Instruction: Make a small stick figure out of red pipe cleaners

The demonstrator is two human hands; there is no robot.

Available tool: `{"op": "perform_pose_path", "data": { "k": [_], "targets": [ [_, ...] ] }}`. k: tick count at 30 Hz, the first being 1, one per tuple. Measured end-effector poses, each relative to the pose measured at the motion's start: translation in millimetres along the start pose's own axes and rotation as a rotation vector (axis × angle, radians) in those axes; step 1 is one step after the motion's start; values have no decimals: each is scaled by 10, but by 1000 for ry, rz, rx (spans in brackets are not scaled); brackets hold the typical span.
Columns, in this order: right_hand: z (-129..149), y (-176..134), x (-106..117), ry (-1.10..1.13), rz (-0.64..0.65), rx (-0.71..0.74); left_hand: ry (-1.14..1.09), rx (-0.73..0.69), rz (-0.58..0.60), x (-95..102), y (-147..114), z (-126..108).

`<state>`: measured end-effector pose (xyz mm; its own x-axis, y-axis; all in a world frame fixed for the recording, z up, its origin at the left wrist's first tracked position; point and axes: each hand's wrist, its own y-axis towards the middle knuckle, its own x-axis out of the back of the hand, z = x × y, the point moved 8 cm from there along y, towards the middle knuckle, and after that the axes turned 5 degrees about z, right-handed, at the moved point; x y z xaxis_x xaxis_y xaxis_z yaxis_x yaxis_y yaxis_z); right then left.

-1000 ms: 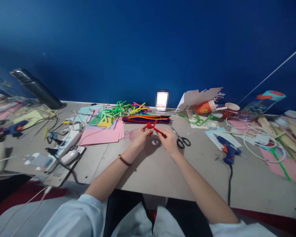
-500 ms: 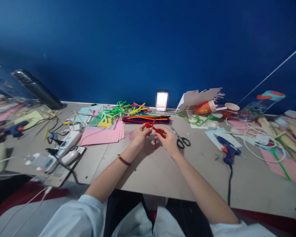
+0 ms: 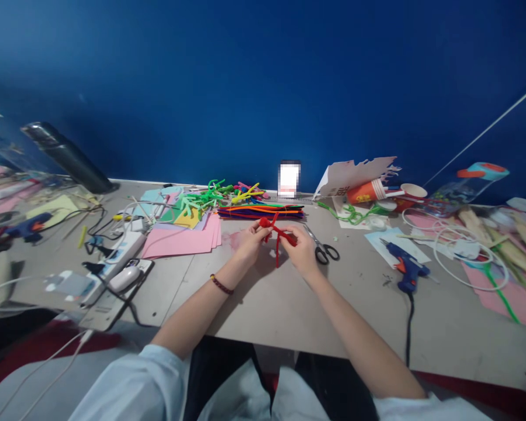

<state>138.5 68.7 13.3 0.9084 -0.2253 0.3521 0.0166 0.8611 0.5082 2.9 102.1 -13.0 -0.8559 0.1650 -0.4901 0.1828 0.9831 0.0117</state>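
Note:
Between my two hands, over the middle of the table, is a red pipe cleaner figure (image 3: 277, 233) with a rounded lump at its left end and thin strands sticking up and hanging down. My left hand (image 3: 251, 244) pinches it near the lump. On the other side my right hand (image 3: 298, 249) has its fingers closed on the figure's right part, which they partly hide. Black-handled scissors (image 3: 326, 253) lie just right of my right hand. Behind both hands rests a bundle of coloured pipe cleaners (image 3: 258, 213).
Pink paper sheets (image 3: 182, 241) and a heap of green bent pipe cleaners (image 3: 204, 199) lie left of centre. A power strip (image 3: 120, 257) with cables stands further left. To the right are a blue glue gun (image 3: 405, 266), paper cups (image 3: 363, 192) and a lit phone (image 3: 289, 178) against the wall.
Both hands keep their hold on the red pipe cleaner figure and have hardly moved. The whole view has shifted very slightly.

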Motion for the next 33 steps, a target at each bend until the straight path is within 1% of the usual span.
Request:
{"op": "perform_pose_path", "data": {
  "k": [3, 7, 11, 16, 21, 25, 30, 33],
  "targets": [
    [55, -14, 27, -96, -25, 81, -44, 23, -7, -7, -14, 47],
    [104, -40, 37, -211, -32, 147, -67, 58, -8, 9, -9, 122],
    [136, -53, 36, -243, -36, 187, -40, 32, -14, 56, 29, 114],
    [148, -59, 21, -227, -26, 217, -48, 35, 8, 30, 18, 87],
    [202, -66, -7, -199, 12, 193, 5, 21, 9, -11, -14, 25],
    [221, -58, 19, -172, -15, 177, 24, 12, 9, -11, -1, 19],
    [102, -19, 37, -127, -19, 58, 27, 20, 7, 2, -2, 42],
    [52, -28, 59, -70, -51, -30, 38, 14, 8, -7, -18, 25]
  ]
}}
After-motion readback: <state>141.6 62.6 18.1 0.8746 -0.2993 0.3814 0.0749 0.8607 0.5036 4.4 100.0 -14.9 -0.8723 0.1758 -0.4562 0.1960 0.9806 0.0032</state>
